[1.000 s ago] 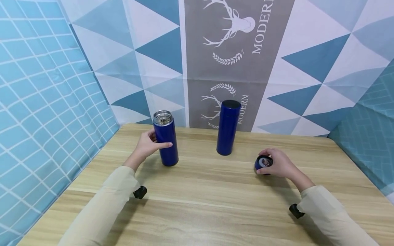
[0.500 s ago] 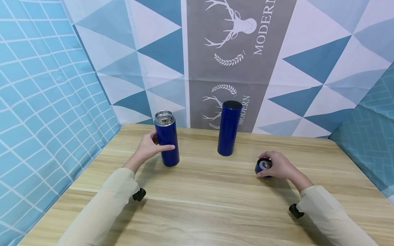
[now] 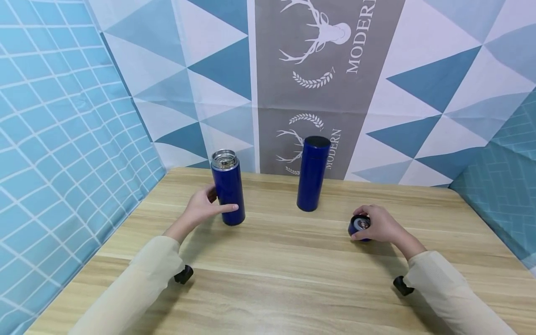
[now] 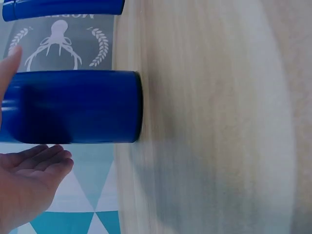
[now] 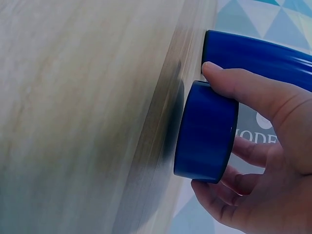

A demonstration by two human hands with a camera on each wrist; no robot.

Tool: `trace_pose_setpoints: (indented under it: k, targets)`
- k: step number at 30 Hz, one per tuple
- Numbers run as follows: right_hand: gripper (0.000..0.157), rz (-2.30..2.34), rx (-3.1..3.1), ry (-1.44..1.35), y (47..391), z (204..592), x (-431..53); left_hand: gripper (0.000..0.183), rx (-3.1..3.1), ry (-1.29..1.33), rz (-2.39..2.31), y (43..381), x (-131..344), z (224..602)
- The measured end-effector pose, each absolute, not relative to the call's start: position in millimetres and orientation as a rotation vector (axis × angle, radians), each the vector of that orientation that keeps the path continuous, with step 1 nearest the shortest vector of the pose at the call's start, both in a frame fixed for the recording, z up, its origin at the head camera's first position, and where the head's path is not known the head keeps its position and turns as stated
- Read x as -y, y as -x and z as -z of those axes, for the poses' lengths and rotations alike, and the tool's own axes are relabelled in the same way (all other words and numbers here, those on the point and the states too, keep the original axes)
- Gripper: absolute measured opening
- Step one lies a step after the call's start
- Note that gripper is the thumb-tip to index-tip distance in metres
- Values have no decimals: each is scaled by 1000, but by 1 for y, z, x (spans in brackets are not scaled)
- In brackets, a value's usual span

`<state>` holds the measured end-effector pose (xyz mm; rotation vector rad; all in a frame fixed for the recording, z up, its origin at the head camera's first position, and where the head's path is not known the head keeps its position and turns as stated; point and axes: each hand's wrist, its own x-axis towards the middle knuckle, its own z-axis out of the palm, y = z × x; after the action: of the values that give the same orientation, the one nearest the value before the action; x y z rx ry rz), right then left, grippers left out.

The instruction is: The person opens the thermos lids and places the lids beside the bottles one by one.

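Note:
An uncapped blue vacuum flask (image 3: 230, 188) with a bare steel neck stands upright at the table's left. Around its lower body lies my left hand (image 3: 204, 204), thumb in front. In the left wrist view, a small gap shows between the straight fingers (image 4: 53, 163) and the flask (image 4: 83, 107). On the right, my right hand (image 3: 382, 225) pinches a short blue lid (image 3: 354, 231) between thumb and fingers, its hollow side up. The right wrist view shows the lid (image 5: 207, 134) close to the tabletop; I cannot tell whether it touches.
A second blue flask (image 3: 311, 181), with its dark-topped cap on, stands upright between the hands, near the back. The wooden table (image 3: 284, 279) meets a patterned backdrop (image 3: 222, 88) behind and a blue tiled sheet (image 3: 54, 139) on the left.
My left hand has loosened from the uncapped flask and slid slightly lower and back along it. The right hand with the lid has barely moved, settling slightly lower.

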<state>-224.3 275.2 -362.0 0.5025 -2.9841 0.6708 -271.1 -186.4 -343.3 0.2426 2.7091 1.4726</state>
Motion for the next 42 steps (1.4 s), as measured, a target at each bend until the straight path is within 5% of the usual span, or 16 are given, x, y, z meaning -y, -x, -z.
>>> trace_pose_setpoints:
  k: [18,42]
  targets:
    - [63,-651,2998,-456,224,364,-276,95,-2801,-65,-1160,243,177,343]
    - [69,-666,3038,-483,220,360,-278,75,-2651,-218,-865,215,161,331]
